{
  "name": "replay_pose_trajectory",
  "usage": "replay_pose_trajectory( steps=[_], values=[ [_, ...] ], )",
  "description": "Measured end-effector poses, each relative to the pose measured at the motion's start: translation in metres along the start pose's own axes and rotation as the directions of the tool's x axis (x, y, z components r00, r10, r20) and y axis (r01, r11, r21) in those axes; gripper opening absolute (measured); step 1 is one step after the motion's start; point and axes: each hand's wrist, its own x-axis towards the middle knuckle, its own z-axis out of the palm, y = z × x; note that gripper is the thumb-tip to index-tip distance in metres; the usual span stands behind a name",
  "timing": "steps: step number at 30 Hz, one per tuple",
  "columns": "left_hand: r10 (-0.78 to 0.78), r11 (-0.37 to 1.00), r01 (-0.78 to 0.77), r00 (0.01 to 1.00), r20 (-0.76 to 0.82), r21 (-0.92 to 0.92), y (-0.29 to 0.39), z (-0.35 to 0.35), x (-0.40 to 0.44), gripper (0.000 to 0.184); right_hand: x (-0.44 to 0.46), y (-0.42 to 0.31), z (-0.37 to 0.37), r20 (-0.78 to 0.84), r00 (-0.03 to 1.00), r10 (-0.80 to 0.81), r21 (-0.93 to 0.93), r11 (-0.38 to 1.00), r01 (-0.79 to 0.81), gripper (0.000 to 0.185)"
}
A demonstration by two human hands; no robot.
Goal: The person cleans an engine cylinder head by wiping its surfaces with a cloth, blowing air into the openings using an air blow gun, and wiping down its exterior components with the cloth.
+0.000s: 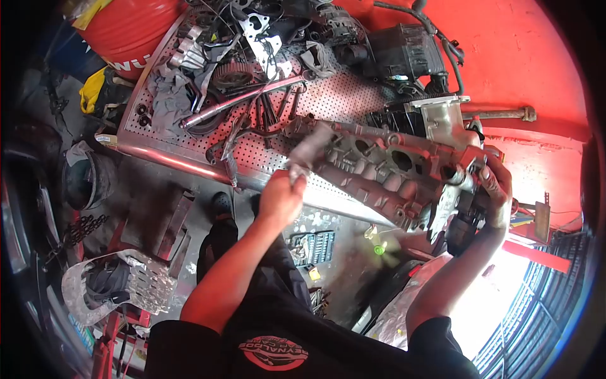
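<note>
A grimy engine cylinder head (379, 165) lies tilted over the front edge of the perforated metal workbench (183, 156). My right hand (497, 186) is closed around its right end, beside a black fitting (463, 232). My left hand (283, 197) is a fist at the part's left end. It grips a short greyish object (312, 146), smeared by motion, so its kind cannot be made out. Whether that object touches the cylinder head is unclear.
Behind are a long metal bar (243, 101), a grey rag (172, 101), several tools and a black plastic housing (406, 52). A red drum (136, 31) stands back left. On the floor are a tool case (314, 247) and a dirty metal-looking cover (148, 278).
</note>
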Motion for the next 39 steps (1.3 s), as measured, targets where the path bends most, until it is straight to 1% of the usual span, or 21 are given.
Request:
replay_pose_trajectory(
  steps=[1,3,4,6,7,10,13,16,17,20,21,22,24,26,28,30,31,32,34,36,39],
  values=[
    [-0.001,1.0,0.001,1.0,0.001,0.006,0.007,-0.003,-0.011,0.033,0.002,-0.002,0.004,-0.045,0.999,-0.017,0.059,0.998,0.02,0.062],
    [0.224,0.826,-0.348,0.924,-0.309,-0.443,0.021,-0.008,-0.035,0.045,0.007,-0.003,0.003,-0.036,0.999,-0.025,0.053,0.998,0.027,0.059],
    [0.422,0.79,-0.55,0.808,-0.411,-0.27,0.035,-0.004,-0.037,0.052,0.008,-0.004,0.003,-0.025,0.999,-0.036,0.039,0.999,0.037,0.056],
    [0.751,0.621,-0.782,0.576,-0.322,0.05,0.074,0.004,-0.045,0.065,0.006,-0.006,0.005,-0.038,0.999,-0.011,0.08,0.997,0.014,0.055],
    [0.766,0.643,-0.757,0.635,-0.104,0.117,0.096,0.002,-0.044,0.072,0.006,-0.007,0.006,-0.044,0.999,0.016,0.11,0.994,-0.012,0.053],
    [0.895,0.235,-0.736,0.419,0.154,0.635,0.115,0.014,-0.011,0.05,0.004,-0.004,0.003,-0.037,0.999,0.027,0.105,0.994,-0.023,0.053],
    [0.929,0.032,-0.706,0.281,0.239,0.708,0.124,0.005,0.006,0.036,-0.001,-0.008,0.003,-0.022,1.0,0.008,0.047,0.999,-0.007,0.055],
    [0.898,-0.04,-0.742,0.268,0.35,0.669,0.131,-0.003,0.018,0.032,0.003,-0.007,0.002,-0.019,1.0,-0.005,0.041,0.999,0.005,0.052],
    [0.926,-0.094,-0.769,0.166,0.339,0.632,0.128,-0.006,0.028,0.031,0.005,-0.007,0.003,-0.018,1.0,-0.008,0.046,0.999,0.009,0.052],
    [0.881,-0.16,-0.771,0.17,0.442,0.617,0.123,-0.016,0.032,0.03,0.009,-0.007,0.002,-0.039,0.998,-0.04,0.01,0.999,0.04,0.051],
    [0.886,-0.221,-0.765,0.102,0.453,0.605,0.119,-0.018,0.037,0.03,0.009,-0.007,0.0,-0.018,1.0,-0.016,0.014,1.0,0.016,0.052],
    [0.884,-0.219,-0.768,0.105,0.455,0.602,0.114,-0.023,0.034,0.03,0.01,-0.007,-0.002,0.006,1.0,0.009,0.016,1.0,-0.009,0.053],
    [0.822,-0.117,-0.711,0.322,0.47,0.693,0.106,-0.043,0.027,0.024,0.013,-0.005,-0.004,0.022,1.0,-0.006,0.042,0.999,0.005,0.052],
    [0.914,-0.12,-0.648,0.223,0.338,0.752,0.106,-0.069,0.001,0.019,0.017,-0.004,-0.004,-0.001,1.0,-0.008,-0.009,1.0,0.008,0.05],
    [0.842,0.529,-0.764,0.529,-0.112,0.37,0.1,-0.073,-0.054,0.023,0.02,-0.003,-0.003,-0.027,0.999,-0.043,-0.004,0.999,0.043,0.048],
    [0.615,0.789,-0.537,0.679,-0.402,0.299,0.059,-0.072,-0.063,0.028,0.018,-0.009,-0.003,-0.019,1.0,-0.017,-0.078,0.997,0.015,0.049],
    [0.351,0.915,-0.175,0.791,-0.502,0.363,0.042,-0.068,-0.066,0.028,0.014,-0.006,-0.002,-0.015,1.0,-0.02,-0.073,0.997,0.019,0.049],
    [0.308,0.951,-0.257,0.823,-0.477,0.171,0.025,-0.065,-0.062,0.03,0.014,-0.001,-0.002,-0.017,0.999,-0.045,-0.058,0.997,0.044,0.049],
    [0.603,0.772,-0.613,0.623,-0.499,0.168,0.047,-0.041,-0.053,0.034,0.02,-0.004,-0.003,-0.017,0.997,-0.07,-0.052,0.996,0.069,0.049],
    [0.633,0.722,-0.691,0.658,-0.407,0.006,0.088,-0.019,-0.037,0.041,0.017,-0.007,0.001,-0.003,0.999,-0.047,0.045,0.998,0.047,0.048],
    [0.78,0.605,-0.769,0.522,-0.345,0.204,0.126,0.027,0.009,0.048,0.015,-0.004,0.0,0.016,0.999,-0.041,0.053,0.998,0.041,0.047]
  ],
)
